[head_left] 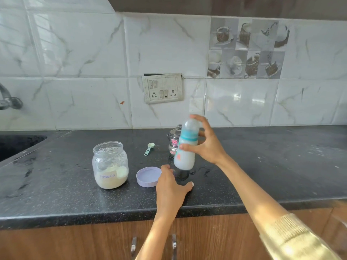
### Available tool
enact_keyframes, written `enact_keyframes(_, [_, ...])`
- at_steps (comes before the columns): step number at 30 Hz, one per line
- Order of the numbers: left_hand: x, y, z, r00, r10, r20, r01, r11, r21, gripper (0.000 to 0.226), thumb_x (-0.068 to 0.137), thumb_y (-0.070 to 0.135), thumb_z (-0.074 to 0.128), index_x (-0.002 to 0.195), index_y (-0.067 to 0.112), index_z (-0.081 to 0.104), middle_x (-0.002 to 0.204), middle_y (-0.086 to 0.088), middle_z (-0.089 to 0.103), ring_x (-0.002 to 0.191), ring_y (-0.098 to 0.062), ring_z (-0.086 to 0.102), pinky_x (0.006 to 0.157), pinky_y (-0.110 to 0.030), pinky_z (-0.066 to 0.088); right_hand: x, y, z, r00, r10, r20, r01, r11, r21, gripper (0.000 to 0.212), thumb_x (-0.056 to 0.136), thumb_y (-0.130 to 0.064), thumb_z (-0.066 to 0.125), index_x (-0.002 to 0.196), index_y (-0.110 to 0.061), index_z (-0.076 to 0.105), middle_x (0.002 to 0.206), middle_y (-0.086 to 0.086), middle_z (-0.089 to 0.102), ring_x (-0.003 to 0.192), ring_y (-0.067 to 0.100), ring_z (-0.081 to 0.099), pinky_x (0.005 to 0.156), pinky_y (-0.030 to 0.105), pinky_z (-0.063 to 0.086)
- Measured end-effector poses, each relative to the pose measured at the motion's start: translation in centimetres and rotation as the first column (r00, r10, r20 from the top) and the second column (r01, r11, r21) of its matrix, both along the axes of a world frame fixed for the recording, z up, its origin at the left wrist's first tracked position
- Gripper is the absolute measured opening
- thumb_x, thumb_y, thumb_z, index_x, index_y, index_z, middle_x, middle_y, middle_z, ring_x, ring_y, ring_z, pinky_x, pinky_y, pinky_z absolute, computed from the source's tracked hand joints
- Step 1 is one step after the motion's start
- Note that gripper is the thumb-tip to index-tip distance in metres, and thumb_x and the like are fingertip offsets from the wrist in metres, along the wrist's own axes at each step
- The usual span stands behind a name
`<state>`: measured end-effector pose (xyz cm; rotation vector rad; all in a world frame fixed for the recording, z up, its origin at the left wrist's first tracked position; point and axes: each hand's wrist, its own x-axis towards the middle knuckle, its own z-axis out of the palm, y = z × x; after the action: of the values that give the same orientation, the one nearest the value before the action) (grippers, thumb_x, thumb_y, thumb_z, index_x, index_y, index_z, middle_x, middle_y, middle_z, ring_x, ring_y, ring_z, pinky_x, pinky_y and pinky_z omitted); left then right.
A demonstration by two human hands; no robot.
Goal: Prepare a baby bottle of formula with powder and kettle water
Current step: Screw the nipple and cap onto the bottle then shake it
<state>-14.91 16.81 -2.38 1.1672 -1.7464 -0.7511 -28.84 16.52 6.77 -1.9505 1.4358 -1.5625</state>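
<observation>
Baby bottle (pixel 185 145), milky, capped, blurred: gripped above the counter (pixel 262 166) by the right hand (pixel 206 145), partly hiding the steel kettle (pixel 173 139). Left hand (pixel 170 186): flat on counter, fingers relaxed, beside lilac lid (pixel 148 176). Nearby: open formula jar (pixel 110 165), green scoop (pixel 149 148).

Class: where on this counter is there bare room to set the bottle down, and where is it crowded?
Bare black granite counter stretches right of the right hand holding the milky baby bottle. Crowded: the glass formula jar, lilac lid, green scoop and steel kettle.
</observation>
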Motion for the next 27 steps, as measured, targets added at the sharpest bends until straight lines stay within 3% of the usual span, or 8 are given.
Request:
enact_keyframes(2, [0.0,-0.1,0.0,1.0,-0.003,0.003,0.003,1.0,0.005,0.079,0.07,0.03,0.081,0.13,0.012,0.032,0.13,-0.003,0.052,0.116,-0.013,0.049,0.084,-0.018,0.033,-0.1,-0.1,0.1,0.998,-0.012,0.057,0.013,1.0,-0.023,0.08,0.065,-0.014,0.085,0.121,-0.046,0.037,0.119,-0.021,0.049,0.101,0.005,0.058,0.082,0.024,0.054])
enact_keyframes(5, [-0.1,-0.1,0.1,1.0,0.003,0.004,-0.003,1.0,-0.004,0.081,0.07,0.03,0.081,0.131,0.011,0.032,0.131,-0.005,0.051,0.118,-0.015,0.049,0.084,-0.019,0.034,0.1,0.0,-0.2,0.99,0.043,-0.134,-0.033,0.997,0.075,0.08,0.065,-0.015,0.085,0.122,-0.045,0.039,0.116,-0.027,0.047,0.101,-0.003,0.056,0.085,0.023,0.051])
enact_keyframes(8, [0.0,0.1,-0.1,1.0,0.002,0.012,-0.002,1.0,0.002,0.08,0.07,0.03,0.08,0.131,0.011,0.032,0.131,-0.005,0.051,0.118,-0.015,0.049,0.084,-0.019,0.034,-0.2,-0.1,-0.8,1.0,-0.026,0.015,0.026,1.0,0.006,0.079,0.066,-0.011,0.084,0.119,-0.047,0.038,0.115,-0.024,0.049,0.102,0.003,0.057,0.084,0.023,0.053])
enact_keyframes(15, [-0.1,0.0,0.0,1.0,0.005,0.01,-0.005,1.0,-0.007,0.079,0.07,0.03,0.08,0.13,0.011,0.032,0.129,-0.004,0.052,0.117,-0.015,0.049,0.083,-0.018,0.033,0.0,-0.2,-0.2,0.999,-0.018,0.026,0.019,1.0,-0.022,0.08,0.066,-0.015,0.085,0.121,-0.047,0.037,0.122,-0.018,0.049,0.103,0.005,0.057,0.08,0.021,0.052])
enact_keyframes(17, [-0.1,0.0,0.0,1.0,0.01,0.008,-0.01,1.0,-0.009,0.079,0.07,0.031,0.08,0.129,0.011,0.033,0.127,-0.004,0.053,0.115,-0.016,0.05,0.083,-0.019,0.034,0.3,0.0,-0.4,0.992,0.039,-0.119,-0.033,0.998,0.053,0.079,0.065,-0.016,0.085,0.123,-0.044,0.04,0.118,-0.024,0.049,0.101,-0.001,0.057,0.076,0.018,0.049])
enact_keyframes(21, [-0.1,0.0,-0.1,1.0,0.007,0.017,-0.007,1.0,-0.001,0.077,0.07,0.03,0.08,0.128,0.012,0.033,0.128,-0.003,0.052,0.115,-0.015,0.049,0.083,-0.019,0.034,0.0,0.0,-0.9,0.997,-0.024,0.07,0.026,0.999,-0.024,0.079,0.066,-0.013,0.084,0.121,-0.047,0.038,0.118,-0.023,0.05,0.105,0.006,0.058,0.084,0.026,0.054])
enact_keyframes(24, [-0.1,0.0,0.0,1.0,0.012,0.016,-0.012,1.0,-0.01,0.079,0.07,0.031,0.08,0.13,0.011,0.032,0.129,-0.004,0.052,0.117,-0.016,0.05,0.083,-0.019,0.035,0.3,0.2,-0.8,0.994,0.031,-0.106,-0.024,0.997,0.075,0.079,0.065,-0.016,0.085,0.12,-0.048,0.04,0.116,-0.03,0.049,0.102,-0.005,0.056,0.088,0.027,0.053])
enact_keyframes(27, [0.0,0.0,-0.2,1.0,0.009,0.022,-0.009,1.0,-0.006,0.08,0.07,0.031,0.08,0.131,0.011,0.032,0.131,-0.005,0.052,0.119,-0.017,0.049,0.086,-0.02,0.034,0.0,0.3,-1.3,0.999,-0.018,0.039,0.017,1.0,0.022,0.078,0.065,-0.016,0.085,0.12,-0.048,0.039,0.114,-0.026,0.052,0.102,0.004,0.058,0.085,0.026,0.053])
